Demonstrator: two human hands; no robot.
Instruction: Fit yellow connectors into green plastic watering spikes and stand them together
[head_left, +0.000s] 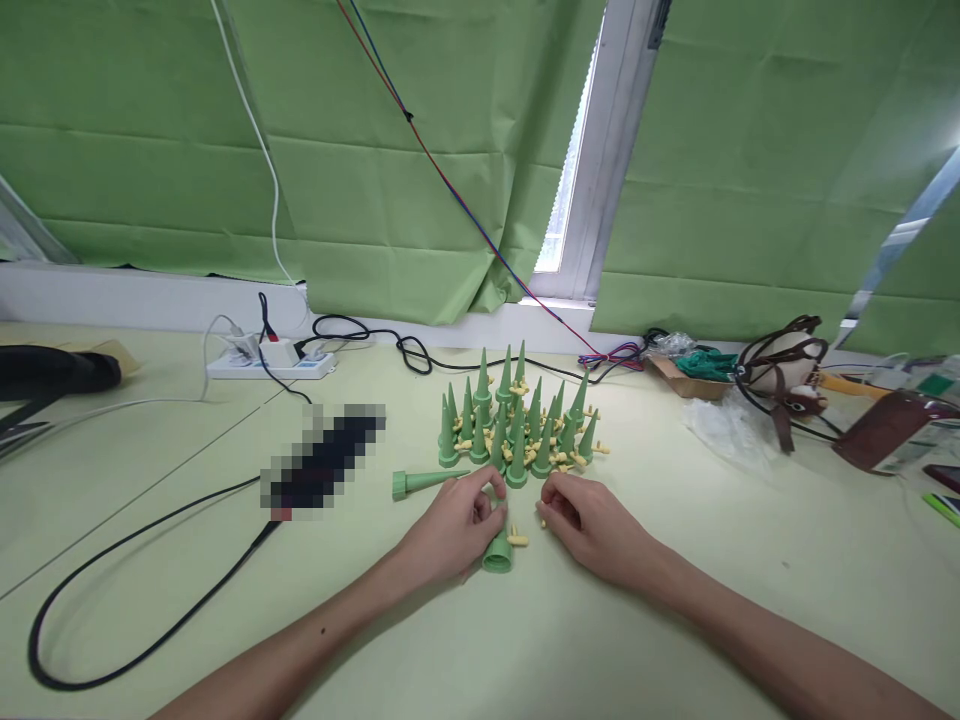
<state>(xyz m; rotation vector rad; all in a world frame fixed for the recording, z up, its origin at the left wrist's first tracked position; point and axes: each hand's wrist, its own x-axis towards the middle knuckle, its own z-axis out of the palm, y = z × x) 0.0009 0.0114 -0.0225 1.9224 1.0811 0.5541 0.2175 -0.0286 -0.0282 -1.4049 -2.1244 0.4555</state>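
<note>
Cone (498, 552) gripped in left hand (457, 525) — right hand (592, 525) alongside.

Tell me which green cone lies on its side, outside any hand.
The green cone left of the standing cones, its tip pointing right toward the left hand. The others stand upright, except the held cone in that hand's fingers.

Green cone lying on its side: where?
Head view: lying green cone sits on the table, left of the standing cone cluster, tip by the left hand.
</note>
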